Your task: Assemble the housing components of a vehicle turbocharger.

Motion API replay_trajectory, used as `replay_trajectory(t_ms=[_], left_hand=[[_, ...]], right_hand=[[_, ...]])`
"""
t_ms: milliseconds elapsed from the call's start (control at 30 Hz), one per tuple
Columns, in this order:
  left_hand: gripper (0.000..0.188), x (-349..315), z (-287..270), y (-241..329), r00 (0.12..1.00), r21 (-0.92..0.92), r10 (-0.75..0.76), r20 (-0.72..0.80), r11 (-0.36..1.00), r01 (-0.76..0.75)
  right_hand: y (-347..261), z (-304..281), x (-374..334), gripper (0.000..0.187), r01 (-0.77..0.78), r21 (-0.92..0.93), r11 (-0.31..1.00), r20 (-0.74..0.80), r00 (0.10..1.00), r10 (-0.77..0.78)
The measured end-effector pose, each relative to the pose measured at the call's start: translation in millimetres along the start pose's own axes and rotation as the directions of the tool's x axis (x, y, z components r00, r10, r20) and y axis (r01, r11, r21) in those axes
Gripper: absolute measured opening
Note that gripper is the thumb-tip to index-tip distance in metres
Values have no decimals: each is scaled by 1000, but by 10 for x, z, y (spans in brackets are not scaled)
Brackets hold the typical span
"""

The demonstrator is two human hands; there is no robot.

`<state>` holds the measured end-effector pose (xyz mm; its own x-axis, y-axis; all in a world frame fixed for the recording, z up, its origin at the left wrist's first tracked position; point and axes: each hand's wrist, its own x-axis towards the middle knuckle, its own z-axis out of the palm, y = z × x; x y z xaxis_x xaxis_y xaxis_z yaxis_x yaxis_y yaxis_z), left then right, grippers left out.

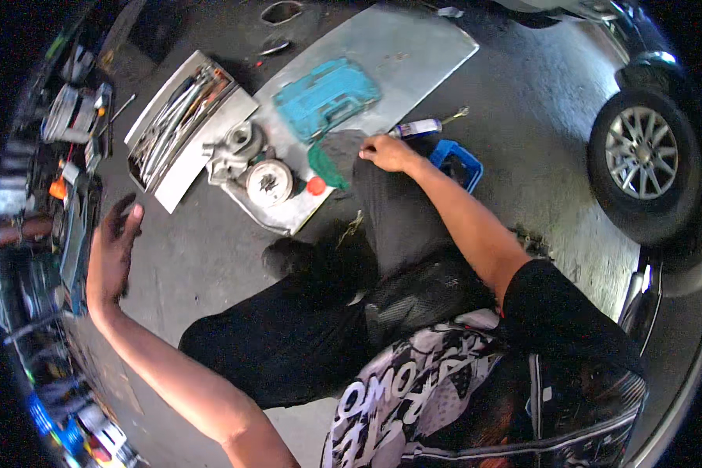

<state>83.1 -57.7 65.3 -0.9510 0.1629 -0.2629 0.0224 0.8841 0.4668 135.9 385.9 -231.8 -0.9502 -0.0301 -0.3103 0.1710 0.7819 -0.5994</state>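
My left hand (115,249) is raised over the floor at the left, beside the cluttered shelving. Its fingers are bent and apart, with nothing in them. On my raised knee in dark trousers (394,222) rests my right hand (390,153), fingers loosely bent and no held thing visible. Just beyond it lies a tube with a white and blue label (420,128). A green cloth (325,165) and a red round cap (316,186) are left of the knee. Close by are a round metal part (270,183) and a grey metal casting (238,148).
A blue tool case (326,97) lies on a grey metal sheet (425,47). A box of wrenches (181,117) stands at the left of it. Right of my knee sits a blue crate (466,165). A car wheel (641,154) stands at the right, and shelving (43,257) lines the left.
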Motion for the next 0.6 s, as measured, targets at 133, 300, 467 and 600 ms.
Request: replay_trajectory(t_ms=[133,300,467,600], left_hand=[[63,78,37,44,1000,13,7,5,1000,-7],[59,163,70,120,999,7,-14,30,1000,14],[66,143,25,132,1000,33,7,-2,999,-6],[75,165,-28,117,998,134,-50,-49,989,56]], right_hand=[[139,-46,-457,28,1,188,982,-228,973,42],[119,-39,-490,28,-150,234,961,-366,902,230],[163,13,-397,27,-87,192,978,-366,918,154],[218,15,-351,26,-58,175,983,-342,932,116]])
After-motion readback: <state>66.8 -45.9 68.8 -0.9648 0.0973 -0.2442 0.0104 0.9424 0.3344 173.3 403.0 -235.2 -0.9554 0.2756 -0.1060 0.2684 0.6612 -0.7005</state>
